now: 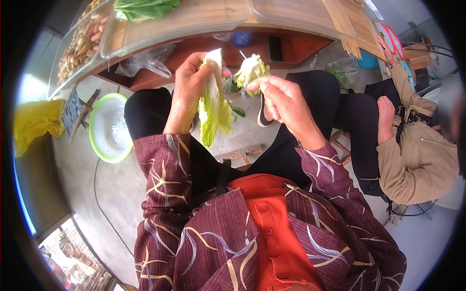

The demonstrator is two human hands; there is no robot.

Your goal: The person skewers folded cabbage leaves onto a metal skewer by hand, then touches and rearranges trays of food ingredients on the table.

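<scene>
My left hand [187, 82] is closed around a long cabbage leaf [212, 106], its pale stem end up and its frilly green edge hanging down. To the right of it, my right hand [289, 99] pinches a thin skewer [258, 75]. A bunched piece of cabbage leaf [250, 72] sits on that skewer, just beyond my fingertips. The two hands are apart, held above my knees in front of the table. Part of the skewer is hidden by the leaf and my fingers.
Ahead stands a table [194, 36] with green leaves [145, 8], a bin of skewered food [82, 46] and a bundle of sticks [347, 36]. A phone [275, 48] lies on its lower shelf. A green-rimmed basin [93, 121] is at left; another person [417, 160] sits at right.
</scene>
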